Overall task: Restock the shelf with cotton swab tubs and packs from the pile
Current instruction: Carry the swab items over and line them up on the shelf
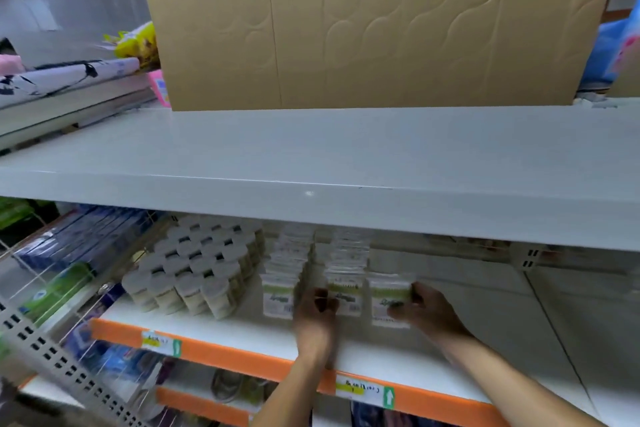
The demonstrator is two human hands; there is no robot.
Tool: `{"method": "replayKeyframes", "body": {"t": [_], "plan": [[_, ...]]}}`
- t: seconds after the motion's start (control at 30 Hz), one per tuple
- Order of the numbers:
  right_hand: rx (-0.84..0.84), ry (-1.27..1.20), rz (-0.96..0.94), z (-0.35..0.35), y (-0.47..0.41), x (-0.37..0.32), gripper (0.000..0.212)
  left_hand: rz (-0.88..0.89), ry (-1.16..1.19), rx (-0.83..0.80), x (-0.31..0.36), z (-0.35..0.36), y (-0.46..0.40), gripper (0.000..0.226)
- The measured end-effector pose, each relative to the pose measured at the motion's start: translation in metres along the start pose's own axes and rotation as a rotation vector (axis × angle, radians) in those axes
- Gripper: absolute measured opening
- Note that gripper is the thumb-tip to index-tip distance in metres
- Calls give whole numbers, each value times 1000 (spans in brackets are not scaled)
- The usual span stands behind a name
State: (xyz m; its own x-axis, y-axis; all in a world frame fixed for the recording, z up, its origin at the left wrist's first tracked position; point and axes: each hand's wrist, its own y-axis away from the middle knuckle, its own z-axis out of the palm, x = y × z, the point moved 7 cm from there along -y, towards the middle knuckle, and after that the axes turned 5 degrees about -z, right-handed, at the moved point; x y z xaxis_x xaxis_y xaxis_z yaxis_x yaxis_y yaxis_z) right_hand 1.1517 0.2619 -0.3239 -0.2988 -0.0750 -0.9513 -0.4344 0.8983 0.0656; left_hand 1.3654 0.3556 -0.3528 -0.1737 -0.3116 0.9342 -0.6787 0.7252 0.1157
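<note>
On the white shelf with an orange front strip point(221, 354), several round cotton swab tubs point(194, 267) with white lids stand in a tight block at the left. To their right, flat clear cotton swab packs with green labels stand in two rows point(277, 288) running back. My left hand point(315, 314) rests against the front pack of the second row point(346, 295). My right hand point(427, 308) grips a pack point(389, 298) standing upright just right of that row. The pile is not in view.
A large cardboard box point(363, 21) sits on the upper white shelf point(311, 156). Blue and green packaged goods point(76, 253) fill the neighbouring bay at left behind a wire divider. To the right of the packs is bare shelf. Price tags point(363, 392) hang on the orange strip.
</note>
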Motion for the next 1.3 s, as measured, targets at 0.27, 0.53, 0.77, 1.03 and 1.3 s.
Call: {"method": "replayKeyframes", "body": {"t": [0.27,0.53,0.77,1.03,1.3], "plan": [[96,-71,18,24,0,8,35,24,-15,-51,2,2,-6,7],[154,-16,-13,48,-2,12,33,79,-22,-98,2,-5,-5,9],[219,-24,-34,64,-4,11,42,61,-120,-142,5,-11,1,22],[265,50,-13,82,-8,7,55,121,-236,-163,7,-13,9,19],[294,138,-20,86,-5,3,46,38,-217,-208,8,-18,17,41]]}}
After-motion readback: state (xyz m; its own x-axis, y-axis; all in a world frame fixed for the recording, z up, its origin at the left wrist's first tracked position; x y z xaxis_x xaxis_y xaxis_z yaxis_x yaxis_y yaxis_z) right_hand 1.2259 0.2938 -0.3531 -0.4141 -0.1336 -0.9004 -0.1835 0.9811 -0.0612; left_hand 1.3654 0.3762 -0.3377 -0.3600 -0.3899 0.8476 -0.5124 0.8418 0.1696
